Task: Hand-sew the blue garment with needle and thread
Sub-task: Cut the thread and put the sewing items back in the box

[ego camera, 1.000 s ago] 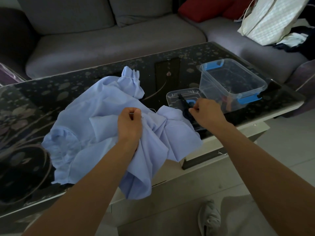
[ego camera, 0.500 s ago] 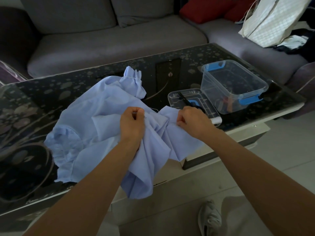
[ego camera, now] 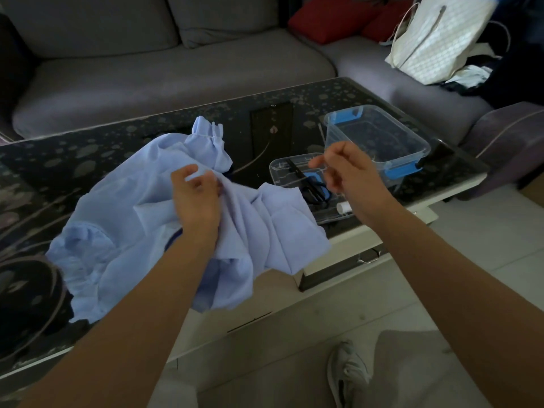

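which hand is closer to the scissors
Right. The right hand hangs close beside the scissors; the left hand grips the garment well to their left.

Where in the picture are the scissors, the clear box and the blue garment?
scissors [ego camera: 313, 195], head view, on the black handles.
clear box [ego camera: 401, 171], head view, on its near blue clip.
blue garment [ego camera: 117, 207], head view, on its broad flat part.

Dark patterned table [ego camera: 88, 160]: blue garment [ego camera: 117, 231], clear bin [ego camera: 406, 129], clear lid [ego camera: 279, 172] beside bin.

No legible text or labels
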